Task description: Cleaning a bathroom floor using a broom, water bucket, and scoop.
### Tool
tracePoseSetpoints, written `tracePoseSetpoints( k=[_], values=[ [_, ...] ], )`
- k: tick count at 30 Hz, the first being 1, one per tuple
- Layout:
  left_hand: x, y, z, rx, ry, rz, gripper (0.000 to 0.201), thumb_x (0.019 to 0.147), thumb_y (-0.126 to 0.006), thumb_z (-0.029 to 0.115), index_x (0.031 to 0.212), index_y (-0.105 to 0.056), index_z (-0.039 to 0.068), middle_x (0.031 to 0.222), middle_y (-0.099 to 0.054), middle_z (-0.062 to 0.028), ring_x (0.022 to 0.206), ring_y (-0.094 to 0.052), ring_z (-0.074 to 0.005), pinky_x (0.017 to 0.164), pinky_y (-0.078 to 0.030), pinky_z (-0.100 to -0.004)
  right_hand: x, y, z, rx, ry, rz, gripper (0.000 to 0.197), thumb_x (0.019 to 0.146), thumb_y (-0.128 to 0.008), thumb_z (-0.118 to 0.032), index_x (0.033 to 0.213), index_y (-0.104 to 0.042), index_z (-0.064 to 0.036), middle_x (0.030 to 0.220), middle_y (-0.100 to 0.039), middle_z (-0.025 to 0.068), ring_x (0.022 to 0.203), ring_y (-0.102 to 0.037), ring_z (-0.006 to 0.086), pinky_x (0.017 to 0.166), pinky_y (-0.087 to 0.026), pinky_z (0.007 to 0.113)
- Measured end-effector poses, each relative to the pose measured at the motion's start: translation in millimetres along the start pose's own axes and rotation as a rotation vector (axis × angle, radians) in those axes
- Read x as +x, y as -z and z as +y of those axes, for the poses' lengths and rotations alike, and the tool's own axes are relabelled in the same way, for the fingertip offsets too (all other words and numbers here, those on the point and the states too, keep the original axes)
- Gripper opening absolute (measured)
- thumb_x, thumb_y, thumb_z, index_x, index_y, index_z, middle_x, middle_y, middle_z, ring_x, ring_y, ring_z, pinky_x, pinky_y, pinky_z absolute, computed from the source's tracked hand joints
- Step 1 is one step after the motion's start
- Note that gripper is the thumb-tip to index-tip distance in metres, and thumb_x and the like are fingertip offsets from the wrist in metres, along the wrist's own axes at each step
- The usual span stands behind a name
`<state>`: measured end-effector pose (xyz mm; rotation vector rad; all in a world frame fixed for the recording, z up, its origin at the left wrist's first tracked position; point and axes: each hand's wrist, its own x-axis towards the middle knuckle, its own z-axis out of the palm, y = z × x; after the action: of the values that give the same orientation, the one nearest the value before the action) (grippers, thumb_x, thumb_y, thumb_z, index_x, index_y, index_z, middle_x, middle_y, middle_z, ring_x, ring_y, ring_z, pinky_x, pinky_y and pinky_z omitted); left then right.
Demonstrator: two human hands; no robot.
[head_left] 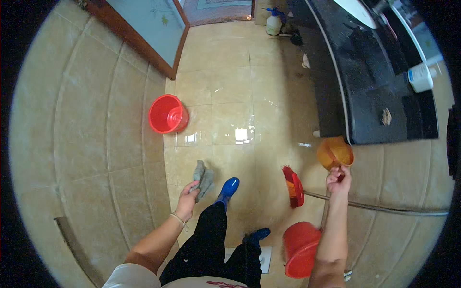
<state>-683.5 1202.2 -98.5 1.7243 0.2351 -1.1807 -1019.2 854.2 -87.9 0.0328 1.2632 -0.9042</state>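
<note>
My left hand is closed around a grey-green cloth, which hangs loosely beside my blue boot. On the other side, my right hand grips the handle of an orange translucent water dipper. Its round bowl is held just off the end of the black counter, near the right wall. A red broom with red and orange bristles lies a little left of my right forearm. Behind that forearm, a red bucket is partly covered.
Another red bucket stands by the left wall. The tiled floor shines wet. A black counter carries a white bottle at the right. Farther off are a spray bottle and an open door. The broom's pole reaches rightward.
</note>
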Motion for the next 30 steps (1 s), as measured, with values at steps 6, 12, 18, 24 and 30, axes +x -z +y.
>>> tracePoseSetpoints(
  k=[6,12,18,24,30],
  values=[
    [23,51,-6,-0.087,0.034,0.103,0.03,0.081,-0.047,0.005,0.111,-0.05,0.008,0.097,-0.054,-0.005,0.082,-0.05,-0.0125,0.071,-0.041,-0.0242,-11,-36,-4,0.023,-0.039,-0.081,0.013,0.075,-0.054,-0.021,0.082,-0.048,-0.0117,0.062,-0.049,-0.0007,0.046,-0.042,0.0044,0.036,-0.028,0.018],
    [39,72,-14,-0.152,0.136,0.129,0.029,0.081,-0.047,0.005,0.108,-0.052,0.008,0.097,-0.055,-0.0041,0.082,-0.051,-0.0127,0.069,-0.042,-0.0246,-36,-18,10,-0.268,0.076,0.191,0.01,0.074,-0.051,-0.018,0.081,-0.053,-0.0102,0.061,-0.052,0.0003,0.042,-0.041,0.0051,0.033,-0.027,0.017],
    [43,73,-17,-0.16,0.156,0.081,0.028,0.081,-0.046,0.006,0.109,-0.052,0.007,0.098,-0.054,-0.0033,0.081,-0.051,-0.0119,0.068,-0.042,-0.0246,-5,3,27,-0.8,0.188,0.349,0.008,0.075,-0.05,-0.019,0.072,-0.047,-0.0118,0.055,-0.049,0.0002,0.038,-0.04,0.0077,0.031,-0.027,0.019],
    [42,62,-10,-0.139,0.103,0.01,0.029,0.082,-0.046,0.005,0.11,-0.051,0.006,0.098,-0.053,-0.0026,0.08,-0.049,-0.0115,0.071,-0.041,-0.0234,34,37,21,-1.783,1.01,0.323,0.046,0.078,-0.054,-0.015,0.118,-0.039,0.0003,0.091,-0.058,0.015,0.077,-0.059,0.0249,0.067,-0.045,0.034],
    [39,40,6,-0.039,0.064,-0.014,0.029,0.082,-0.046,0.005,0.11,-0.051,0.006,0.091,-0.053,-0.0009,0.076,-0.047,-0.0088,0.07,-0.039,-0.0212,-39,21,26,-1.858,0.919,0.697,0.058,0.079,-0.053,-0.014,0.129,-0.025,-0.002,0.108,-0.053,0.0181,0.099,-0.053,0.0278,0.082,-0.04,0.035]
  ],
)
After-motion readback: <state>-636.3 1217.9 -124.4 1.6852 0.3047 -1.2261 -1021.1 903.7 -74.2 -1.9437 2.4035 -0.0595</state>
